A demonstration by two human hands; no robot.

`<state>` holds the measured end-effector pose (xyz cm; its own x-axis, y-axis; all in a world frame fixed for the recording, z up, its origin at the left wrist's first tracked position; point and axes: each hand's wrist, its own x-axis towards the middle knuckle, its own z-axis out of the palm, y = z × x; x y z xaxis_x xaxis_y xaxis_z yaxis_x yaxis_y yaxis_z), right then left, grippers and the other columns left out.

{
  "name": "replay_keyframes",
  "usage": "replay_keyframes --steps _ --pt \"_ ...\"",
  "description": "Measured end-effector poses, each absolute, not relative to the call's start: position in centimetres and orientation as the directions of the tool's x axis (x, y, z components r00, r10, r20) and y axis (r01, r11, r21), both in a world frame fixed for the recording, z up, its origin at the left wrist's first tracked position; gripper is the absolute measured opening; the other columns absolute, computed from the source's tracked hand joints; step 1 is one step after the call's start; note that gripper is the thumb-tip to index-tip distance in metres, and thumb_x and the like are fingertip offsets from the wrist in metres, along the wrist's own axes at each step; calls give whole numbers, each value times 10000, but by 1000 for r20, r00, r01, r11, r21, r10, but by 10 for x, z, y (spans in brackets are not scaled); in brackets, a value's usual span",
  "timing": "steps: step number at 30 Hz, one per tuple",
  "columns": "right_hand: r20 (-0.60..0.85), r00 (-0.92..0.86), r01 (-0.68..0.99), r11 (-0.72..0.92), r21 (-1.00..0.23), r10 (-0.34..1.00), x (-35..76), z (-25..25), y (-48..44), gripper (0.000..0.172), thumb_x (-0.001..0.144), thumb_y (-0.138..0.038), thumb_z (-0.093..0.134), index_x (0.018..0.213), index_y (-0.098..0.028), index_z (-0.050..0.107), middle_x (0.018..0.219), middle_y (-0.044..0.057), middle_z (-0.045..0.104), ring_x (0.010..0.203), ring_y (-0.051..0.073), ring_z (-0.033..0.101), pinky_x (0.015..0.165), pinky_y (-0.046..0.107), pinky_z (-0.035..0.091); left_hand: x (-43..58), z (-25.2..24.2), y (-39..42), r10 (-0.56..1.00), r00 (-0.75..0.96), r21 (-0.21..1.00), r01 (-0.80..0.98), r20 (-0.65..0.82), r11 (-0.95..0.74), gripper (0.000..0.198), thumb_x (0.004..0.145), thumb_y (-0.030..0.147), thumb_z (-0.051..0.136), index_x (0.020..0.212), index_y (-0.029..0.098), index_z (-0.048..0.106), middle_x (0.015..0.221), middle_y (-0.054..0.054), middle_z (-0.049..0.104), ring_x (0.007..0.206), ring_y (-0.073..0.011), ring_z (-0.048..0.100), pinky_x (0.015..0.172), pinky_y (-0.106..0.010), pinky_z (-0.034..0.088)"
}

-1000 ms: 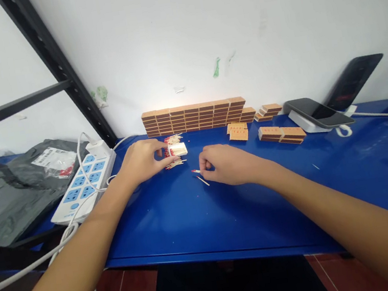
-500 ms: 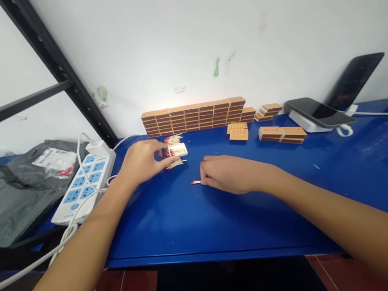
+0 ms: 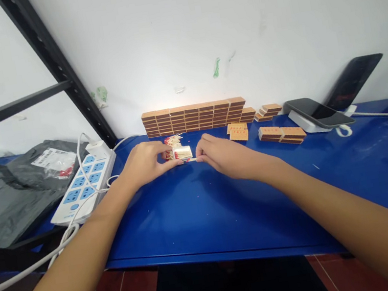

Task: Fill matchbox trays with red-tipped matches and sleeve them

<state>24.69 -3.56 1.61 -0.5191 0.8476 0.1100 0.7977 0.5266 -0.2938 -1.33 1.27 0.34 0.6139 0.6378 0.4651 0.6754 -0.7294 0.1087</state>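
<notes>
A small white matchbox tray (image 3: pixel 186 149) filled with red-tipped matches lies on the blue tabletop. My left hand (image 3: pixel 147 160) grips its left end, with the thumb in front and the fingers behind. Close by on the right, my right hand (image 3: pixel 218 155) is closed in a pinch on a match (image 3: pixel 192 159), whose red head points left beside the tray's front edge. Whether more than one match is in the pinch I cannot tell. Behind the tray lies a loose pile of matches (image 3: pixel 174 140); part of the matches to its left is hidden by my left fingers.
Stacked matchboxes (image 3: pixel 195 117) line the wall. Two orange matchbox sleeves (image 3: pixel 239 135) and a row of matchboxes (image 3: pixel 281 134) lie to the right, before a phone on a stand (image 3: pixel 317 112). A power strip (image 3: pixel 85 183) with white cables and a grey bag (image 3: pixel 12 195) are left.
My right hand has moved up and toward the tray, carrying the match from the open tabletop. The tray has shifted slightly right and nearer, with my left hand still on it.
</notes>
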Motion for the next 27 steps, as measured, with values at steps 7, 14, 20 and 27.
replay_keyframes --steps 7,14,20,27 --pt "244 -512 785 564 -256 823 243 2 -30 125 1084 -170 482 1069 -172 606 1143 108 623 912 218 610 769 332 435 -4 2 1 533 686 117 555 496 -823 536 956 706 679 907 185 796 728 -34 698 598 -159 564 595 -300 363" --pt "246 -507 795 558 -238 826 244 2 -32 112 1067 -180 527 1066 -173 638 1129 99 628 910 213 606 754 331 419 -2 0 0 521 703 121 536 484 -835 524 961 685 690 916 177 812 779 -48 736 619 -159 582 604 -300 374" --pt "365 -469 763 577 -290 804 244 0 -29 114 1049 -193 536 1067 -183 649 1102 92 637 889 209 612 752 334 426 -5 0 4 562 674 106 592 480 -799 493 944 661 726 932 176 809 775 -50 741 621 -171 599 608 -303 368" --pt "442 -440 714 603 -356 782 232 -24 -20 99 1023 -185 584 1056 -190 677 1028 72 629 886 205 601 796 341 457 -26 13 20 668 531 9 779 521 -626 372 935 547 749 979 185 822 851 -63 782 689 -213 661 653 -326 411"
